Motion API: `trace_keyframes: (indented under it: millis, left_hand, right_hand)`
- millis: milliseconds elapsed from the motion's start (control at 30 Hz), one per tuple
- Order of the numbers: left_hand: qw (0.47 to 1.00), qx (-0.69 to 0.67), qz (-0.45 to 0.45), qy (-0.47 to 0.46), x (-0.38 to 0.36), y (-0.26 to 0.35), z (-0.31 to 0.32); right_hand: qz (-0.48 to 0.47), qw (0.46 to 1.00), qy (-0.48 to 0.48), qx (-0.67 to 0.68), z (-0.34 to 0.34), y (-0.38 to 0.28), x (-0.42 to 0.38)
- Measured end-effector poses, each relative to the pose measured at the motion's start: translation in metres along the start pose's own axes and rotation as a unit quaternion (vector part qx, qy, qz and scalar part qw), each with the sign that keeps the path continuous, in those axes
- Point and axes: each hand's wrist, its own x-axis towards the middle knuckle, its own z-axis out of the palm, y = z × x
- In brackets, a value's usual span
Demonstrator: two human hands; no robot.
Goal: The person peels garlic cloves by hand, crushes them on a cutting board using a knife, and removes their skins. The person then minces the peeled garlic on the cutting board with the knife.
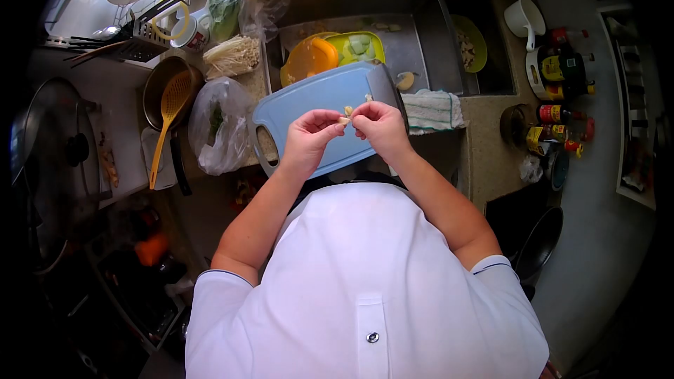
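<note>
Both hands meet above a light blue cutting board (298, 109) that lies across the front edge of the sink. My left hand (309, 139) pinches a small pale piece that looks like a garlic clove (344, 121) between thumb and fingertips. From the other side my right hand (381, 128) is closed, its thumb and index fingertips at the same clove. A second yellowish clove-like piece (348, 110) shows just beyond the fingertips. Near the board's far right corner is a small whitish scrap (368, 97). Whether the right fingers hold a bit of skin is too small to tell.
Behind the board, the sink (404, 35) holds an orange bowl (309, 60) and a green basin (361, 45). Enoki mushrooms (232, 56), a plastic bag (221, 126) and a pot (158, 84) with a slotted spoon stand left. A cloth (433, 111) and sauce bottles (562, 67) are right.
</note>
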Motion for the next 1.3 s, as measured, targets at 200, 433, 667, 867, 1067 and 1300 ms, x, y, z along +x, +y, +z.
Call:
trace_keyframes:
  millis: [200, 433, 667, 867, 1067, 1300]
  left_hand:
    - [1.000, -0.008, 0.022, 0.006, 0.000, 0.004, 0.014]
    - [0.953, 0.268, 0.141, 0.020, 0.001, 0.014, 0.018]
    - [0.933, 0.311, 0.181, -0.025, 0.000, 0.021, 0.023]
    - [0.916, 0.343, 0.206, -0.039, 0.002, 0.021, 0.023]
    - [0.927, 0.324, 0.187, -0.040, 0.002, 0.020, 0.023]
    - [0.959, 0.245, 0.144, -0.020, 0.002, 0.019, 0.025]
  right_hand:
    - [-0.237, 0.938, 0.005, -0.254, 0.003, -0.008, -0.011]
    - [-0.273, 0.934, 0.056, -0.224, 0.000, -0.014, -0.014]
    - [0.022, 0.995, -0.092, 0.024, -0.007, -0.032, -0.011]
    - [0.037, 0.996, -0.075, 0.028, -0.006, -0.031, -0.008]
    - [0.046, 0.996, -0.069, 0.032, -0.006, -0.029, -0.006]
    - [0.063, 0.993, -0.065, 0.079, -0.005, -0.026, -0.003]
